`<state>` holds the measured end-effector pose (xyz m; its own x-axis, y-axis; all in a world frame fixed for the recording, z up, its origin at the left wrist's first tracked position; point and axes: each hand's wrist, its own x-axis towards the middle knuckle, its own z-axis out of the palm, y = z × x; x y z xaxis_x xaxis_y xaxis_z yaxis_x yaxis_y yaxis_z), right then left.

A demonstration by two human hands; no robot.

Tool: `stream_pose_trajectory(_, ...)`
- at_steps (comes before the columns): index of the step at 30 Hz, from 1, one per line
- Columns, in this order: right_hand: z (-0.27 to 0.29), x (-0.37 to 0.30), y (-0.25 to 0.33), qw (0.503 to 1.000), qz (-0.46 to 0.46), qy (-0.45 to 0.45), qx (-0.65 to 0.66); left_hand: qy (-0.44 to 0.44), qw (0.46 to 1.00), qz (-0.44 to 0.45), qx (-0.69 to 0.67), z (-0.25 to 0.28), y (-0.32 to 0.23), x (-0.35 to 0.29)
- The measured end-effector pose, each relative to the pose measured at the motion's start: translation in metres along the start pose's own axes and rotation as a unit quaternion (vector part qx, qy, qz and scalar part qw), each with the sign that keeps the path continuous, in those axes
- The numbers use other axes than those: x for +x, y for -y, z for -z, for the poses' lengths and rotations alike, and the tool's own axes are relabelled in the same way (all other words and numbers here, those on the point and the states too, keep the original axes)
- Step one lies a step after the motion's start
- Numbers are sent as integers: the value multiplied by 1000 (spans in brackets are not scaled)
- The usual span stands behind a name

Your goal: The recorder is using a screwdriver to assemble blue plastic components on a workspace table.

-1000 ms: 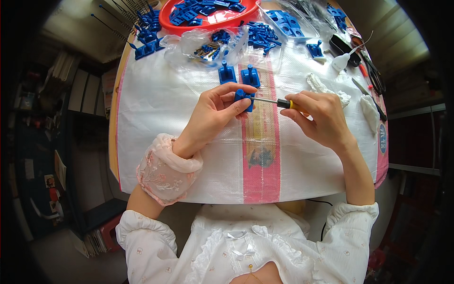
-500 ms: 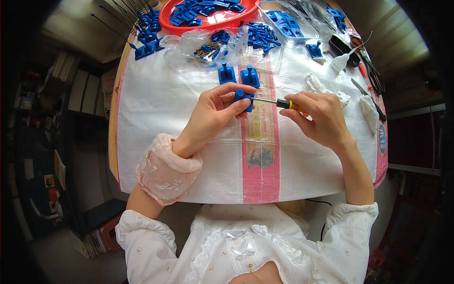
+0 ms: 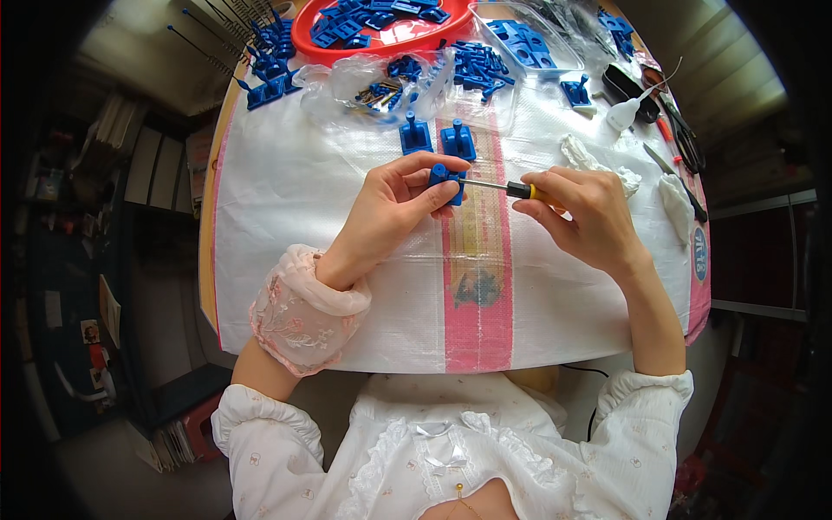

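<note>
Between the thumb and fingers of my left hand (image 3: 400, 198) is a small blue plastic part (image 3: 439, 173) with a round post. My right hand (image 3: 586, 208) grips a screwdriver (image 3: 523, 190) by its black and yellow handle. The metal shaft points left, and its tip meets the right side of the blue part; the exact contact spot is too small to make out. Just beyond my left fingers, two blue pieces with upright posts stand side by side, the left one (image 3: 415, 136) and the right one (image 3: 458, 140).
Farther back are a red basin (image 3: 305, 45) of blue parts, a plastic bag (image 3: 325, 97) with small hardware, and a clear tray (image 3: 568, 62). At the right lie scissors (image 3: 685, 143), a knife (image 3: 685, 186), a white squeeze bottle (image 3: 622, 114) and crumpled tissue (image 3: 582, 154). Springy blue assemblies (image 3: 273, 87) stand far left.
</note>
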<state>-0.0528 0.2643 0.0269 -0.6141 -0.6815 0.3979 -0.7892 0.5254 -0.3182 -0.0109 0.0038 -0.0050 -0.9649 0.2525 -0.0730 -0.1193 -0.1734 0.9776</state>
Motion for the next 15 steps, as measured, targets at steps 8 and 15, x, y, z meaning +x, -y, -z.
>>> stream_pose_trajectory(8, -1, 0, 1, 1000, -8, 3, 25, 6, 1000, 4, 7, 1, -1, -1)
stream_pose_trajectory(15, 11, 4, 3, 955, -179, 150, 183, 14, 1000, -11, 7, -1, -1, -1)
